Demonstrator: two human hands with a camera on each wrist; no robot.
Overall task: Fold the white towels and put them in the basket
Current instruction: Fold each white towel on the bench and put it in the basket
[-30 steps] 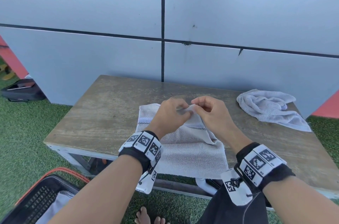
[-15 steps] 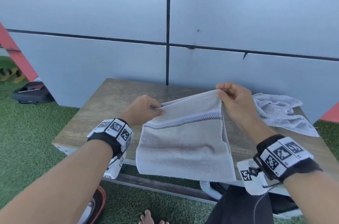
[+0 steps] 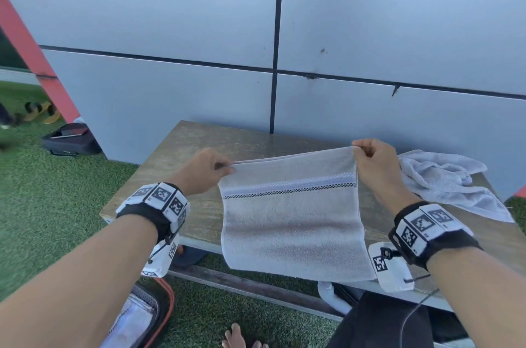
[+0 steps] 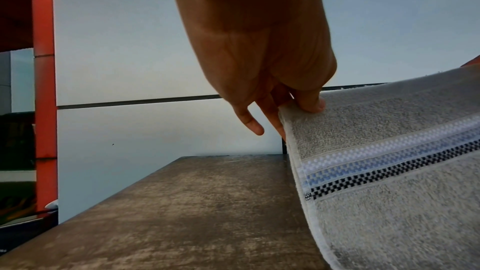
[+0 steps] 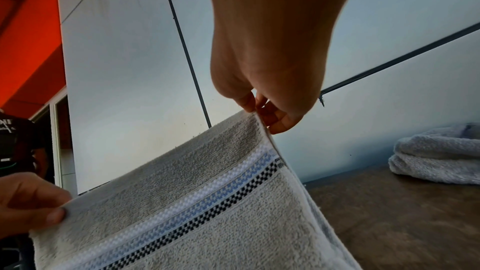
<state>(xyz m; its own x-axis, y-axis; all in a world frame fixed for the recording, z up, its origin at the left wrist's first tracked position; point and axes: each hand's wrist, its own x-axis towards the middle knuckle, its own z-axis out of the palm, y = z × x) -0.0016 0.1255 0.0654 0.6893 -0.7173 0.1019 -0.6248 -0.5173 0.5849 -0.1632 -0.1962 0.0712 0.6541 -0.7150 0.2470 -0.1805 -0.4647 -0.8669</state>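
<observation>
A white towel (image 3: 290, 219) with a blue and black checked band hangs doubled in the air over the wooden table (image 3: 182, 154), its lower edge past the table's front. My left hand (image 3: 222, 167) pinches its top left corner (image 4: 293, 110), thumb on the near side. My right hand (image 3: 360, 149) pinches the top right corner (image 5: 253, 115). The towel (image 5: 207, 213) is stretched flat between both hands. A second white towel (image 3: 444, 176) lies crumpled on the table's right end. The basket (image 3: 159, 307), dark with an orange rim, sits on the grass at lower left, partly hidden by my left forearm.
A grey panelled wall (image 3: 313, 34) rises right behind the table. Artificial grass (image 3: 57, 205) surrounds it. A dark bag (image 3: 69, 139) and sandals (image 3: 42, 112) lie at far left by a red post (image 3: 31, 57). My bare toes (image 3: 236, 339) show below.
Both hands have lifted the towel off the table and drawn apart, from a joined pinch at its middle to a wide stretched hold. The view tilted upward.
</observation>
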